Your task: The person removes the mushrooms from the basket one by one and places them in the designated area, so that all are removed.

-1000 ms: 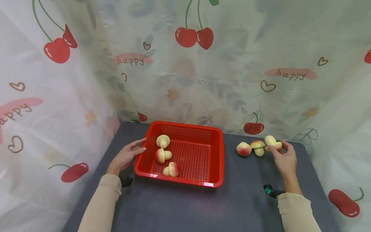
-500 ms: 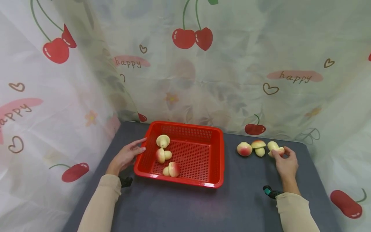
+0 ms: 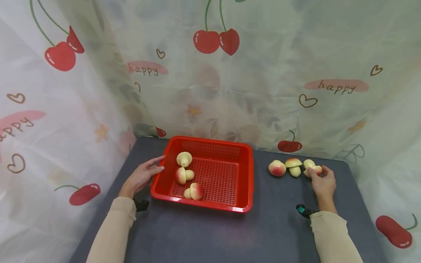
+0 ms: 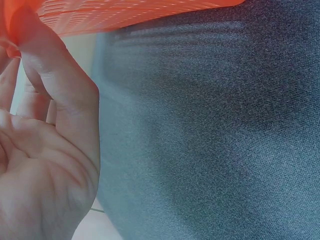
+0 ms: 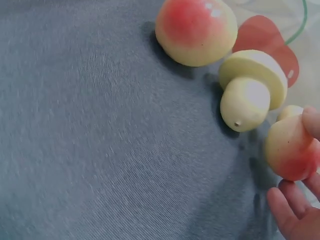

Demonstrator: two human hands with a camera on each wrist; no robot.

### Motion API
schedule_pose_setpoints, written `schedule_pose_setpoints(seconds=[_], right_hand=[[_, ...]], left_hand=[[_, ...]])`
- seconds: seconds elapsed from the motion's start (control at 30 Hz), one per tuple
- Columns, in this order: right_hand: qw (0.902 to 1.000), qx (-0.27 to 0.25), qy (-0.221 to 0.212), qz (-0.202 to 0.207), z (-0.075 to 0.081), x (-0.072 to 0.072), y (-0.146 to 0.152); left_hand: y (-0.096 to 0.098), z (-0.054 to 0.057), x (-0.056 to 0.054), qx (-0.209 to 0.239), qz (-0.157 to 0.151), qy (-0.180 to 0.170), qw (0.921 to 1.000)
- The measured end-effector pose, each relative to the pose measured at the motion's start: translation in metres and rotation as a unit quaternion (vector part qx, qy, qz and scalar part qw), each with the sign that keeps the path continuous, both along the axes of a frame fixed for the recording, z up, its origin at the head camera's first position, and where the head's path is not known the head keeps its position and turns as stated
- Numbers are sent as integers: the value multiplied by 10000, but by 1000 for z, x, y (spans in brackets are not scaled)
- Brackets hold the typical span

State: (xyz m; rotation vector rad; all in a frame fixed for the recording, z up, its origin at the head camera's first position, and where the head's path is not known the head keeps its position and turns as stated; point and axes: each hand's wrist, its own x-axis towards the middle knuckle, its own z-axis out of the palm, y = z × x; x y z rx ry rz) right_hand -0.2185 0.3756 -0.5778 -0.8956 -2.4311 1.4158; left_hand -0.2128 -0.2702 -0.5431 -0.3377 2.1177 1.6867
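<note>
My left hand (image 3: 141,179) holds the left rim of a red plastic basket (image 3: 245,175), its thumb against the rim in the left wrist view. Three toy mushrooms, cream with pinkish-red caps, lie along the basket's left side: a stem-up one (image 3: 184,159), a sideways one (image 3: 185,175) and one near the front wall (image 3: 194,191). At the right, my right hand (image 3: 323,184) pinches another toy mushroom (image 5: 292,147) by its cap, the stem pointing away toward the back. Part of that cap is hidden by the fingers.
Left of the held mushroom, two more toy mushrooms lie on the dark grey table (image 3: 223,237): one cap-up (image 3: 277,168), one with its stem toward me (image 3: 294,167). A cherry-print curtain (image 3: 210,91) hangs close behind the table and at both sides.
My right hand has lowered the pinched mushroom and shifted it slightly right, away from its neighbour; in the last half second it barely moves. The left hand stays at the basket.
</note>
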Motion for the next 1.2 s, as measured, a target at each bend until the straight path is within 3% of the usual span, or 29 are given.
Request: schedule_pose_setpoints(seconds=[0.5, 0.8, 1.07, 1.2], right_hand=[[9996, -267, -44, 1, -7, 3, -5], [9994, -105, 25, 314, -9, 1, -6], [9991, 21, -6, 422, -8, 0, -5], [9986, 191, -11, 483, -5, 2, -5]], left_hand=[[1, 0, 0, -79, -82, 56, 9999], [-1, -2, -1, -48, -17, 24, 10000], [1, 5, 2, -12, -21, -41, 10000], [1, 2, 1, 22, -5, -7, 10000]])
